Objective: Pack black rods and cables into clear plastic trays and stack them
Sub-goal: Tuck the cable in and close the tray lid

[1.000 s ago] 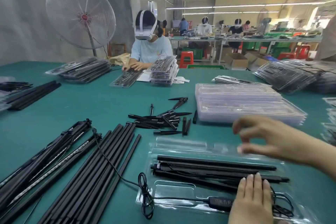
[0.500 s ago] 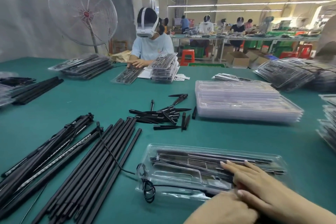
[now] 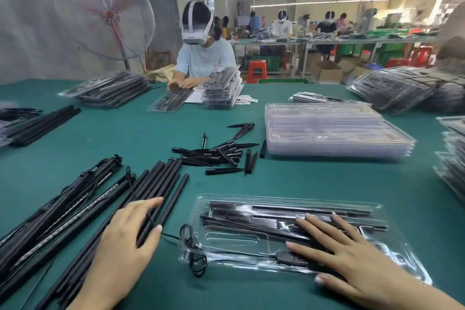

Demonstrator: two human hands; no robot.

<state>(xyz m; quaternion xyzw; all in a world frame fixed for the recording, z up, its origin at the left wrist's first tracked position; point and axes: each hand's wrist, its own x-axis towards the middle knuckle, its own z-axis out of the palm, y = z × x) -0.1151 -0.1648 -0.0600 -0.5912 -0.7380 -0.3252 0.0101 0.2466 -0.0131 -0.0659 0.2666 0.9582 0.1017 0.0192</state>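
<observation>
Fingers (image 3: 324, 228) of the right hand (image 3: 352, 257) lie flat and spread on the closed clear tray (image 3: 251, 241) at lower right, likely pinning its lid over the packed rods and cable (image 3: 193, 254) (a coil spills out at the tray's left end). At lower left, the left hand (image 3: 125, 234) rests on the loose black rods (image 3: 161, 191), fingers straight, thumb beside them, probably choosing the next one. Empty trays (image 3: 334, 131) sit stacked on the green surface (image 3: 289, 178) at centre right.

standing fan (image 3: 104, 11) | seated person in headset (image 3: 201, 48) | red stool (image 3: 256, 70) | cardboard box (image 3: 327, 72)
</observation>
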